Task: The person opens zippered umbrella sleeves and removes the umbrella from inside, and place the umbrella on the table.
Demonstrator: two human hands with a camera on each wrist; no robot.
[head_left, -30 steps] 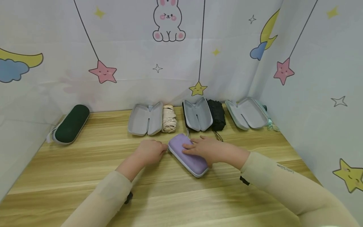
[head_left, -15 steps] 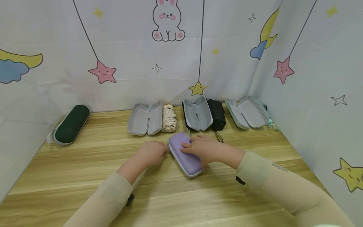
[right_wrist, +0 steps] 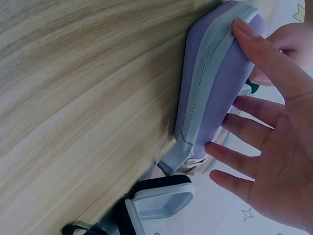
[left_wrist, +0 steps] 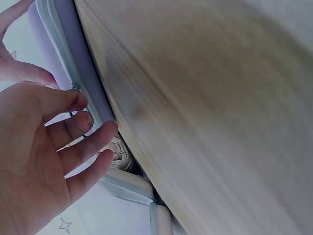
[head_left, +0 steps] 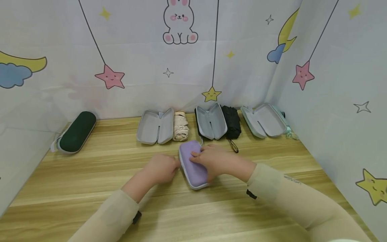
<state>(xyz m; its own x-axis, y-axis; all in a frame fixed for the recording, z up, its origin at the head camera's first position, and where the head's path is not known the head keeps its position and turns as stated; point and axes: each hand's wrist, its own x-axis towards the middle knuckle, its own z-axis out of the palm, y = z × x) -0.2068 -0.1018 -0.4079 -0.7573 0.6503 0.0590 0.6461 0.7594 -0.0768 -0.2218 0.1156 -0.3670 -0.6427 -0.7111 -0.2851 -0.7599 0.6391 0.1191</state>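
You are working at a wooden table (head_left: 90, 188) with light and darker streaks of grain, walled at the back and both sides by white cloth (head_left: 142, 40) printed with a rabbit (head_left: 179, 23), moons, clouds and smiling stars. Along the table's back edge, from your left, lie a dark green case (head_left: 78, 132), an open case (head_left: 155, 127) lined in grey, a beige bundle (head_left: 180, 127), an open black case (head_left: 211, 122) with grey lining, a black bundle (head_left: 231, 122) and an open mint case (head_left: 266, 121). The one piece of writing is small dark lettering (head_left: 292, 180) on your pale right sleeve (head_left: 305, 201), too blurred to read. The purple case (head_left: 193, 173) lies at the middle of the table, in front of the beige bundle and the black case, its long side slanting slightly. It is rounded at the corners and smooth on top, with a pale zipped band round its sides and a grey strap (right_wrist: 175, 157) at the far end. Your right hand (head_left: 213, 159) grips it, fingers spread over the top and thumb against the band. Your left hand (head_left: 163, 167) is at its left edge, thumb and forefinger pinching the zipper pull (left_wrist: 74, 86).
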